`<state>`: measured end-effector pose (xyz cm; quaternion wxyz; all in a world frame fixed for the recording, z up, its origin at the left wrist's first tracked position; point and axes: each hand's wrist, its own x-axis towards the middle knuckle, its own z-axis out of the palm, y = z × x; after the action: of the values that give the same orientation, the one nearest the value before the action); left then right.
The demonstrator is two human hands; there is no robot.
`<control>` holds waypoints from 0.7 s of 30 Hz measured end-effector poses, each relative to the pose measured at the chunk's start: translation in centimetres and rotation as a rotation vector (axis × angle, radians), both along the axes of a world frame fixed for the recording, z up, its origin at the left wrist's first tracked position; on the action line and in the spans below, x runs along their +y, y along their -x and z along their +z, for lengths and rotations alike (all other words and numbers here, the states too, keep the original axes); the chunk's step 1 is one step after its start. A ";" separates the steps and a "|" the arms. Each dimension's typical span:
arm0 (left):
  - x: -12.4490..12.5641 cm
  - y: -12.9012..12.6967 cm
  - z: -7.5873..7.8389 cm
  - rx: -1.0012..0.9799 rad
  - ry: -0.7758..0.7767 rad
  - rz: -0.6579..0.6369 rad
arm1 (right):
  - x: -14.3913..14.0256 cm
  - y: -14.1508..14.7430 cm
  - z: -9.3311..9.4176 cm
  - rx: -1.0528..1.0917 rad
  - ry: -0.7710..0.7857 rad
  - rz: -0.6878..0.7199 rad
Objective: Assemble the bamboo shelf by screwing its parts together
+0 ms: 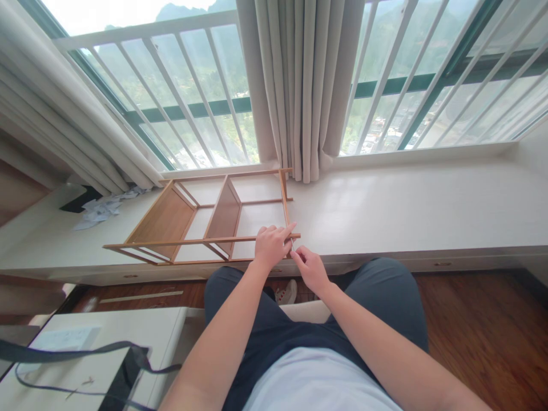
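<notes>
Here the left hand [270,248] held the rack [223,212]; beside it, the right hand [311,267] pinched something thin [293,245], likely corner work needing care.

The bare left hand [272,248] grips the near right corner of a brown, open-framed wooden shelf [222,212] lying on a glossy white ledge [411,205]. Beside it, the bare right hand [311,269] pinches a thin, light-coloured piece [292,244] (too small to identify). White paper scraps [100,210] lie near a grey fabric curtain [72,103].
</notes>
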<state>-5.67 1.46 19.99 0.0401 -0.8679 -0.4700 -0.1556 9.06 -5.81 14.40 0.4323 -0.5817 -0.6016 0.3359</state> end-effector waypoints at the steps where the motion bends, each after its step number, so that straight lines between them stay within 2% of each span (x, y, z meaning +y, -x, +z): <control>1: 0.0 0.0 0.0 -0.001 0.001 0.001 | 0.0 0.0 0.0 0.002 0.002 0.000; 21: 0.0 0.0 0.1 0.003 0.020 0.004 | -0.1 0.1 -0.1 0.030 -0.005 0.014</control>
<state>-5.64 1.43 20.06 0.0324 -0.8674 -0.4734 -0.1497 8.93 -5.88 14.26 0.4404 -0.5712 -0.6001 0.3459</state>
